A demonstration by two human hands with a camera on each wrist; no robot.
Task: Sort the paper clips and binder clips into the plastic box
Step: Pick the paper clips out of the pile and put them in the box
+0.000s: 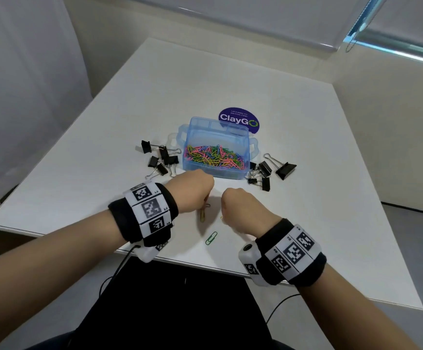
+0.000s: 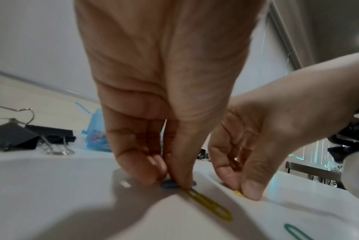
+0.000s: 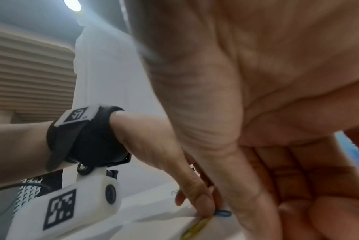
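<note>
The left hand (image 2: 164,100) is pinching down on the far end of a yellow paper clip (image 2: 209,205) lying flat on the tabletop (image 1: 306,147), a blue clip (image 2: 170,185) just under its fingertips. The right hand (image 1: 240,208), just beside it, is pinching another small yellow clip (image 2: 238,193) against the surface. The yellow paper clip's long axis is running from the left fingertips back toward the person, away from the plastic box (image 1: 215,147), which is sitting just beyond both hands. A green clip (image 1: 211,238) is lying nearer the person. Binder clips (image 1: 160,160) are flanking the box on either side.
</note>
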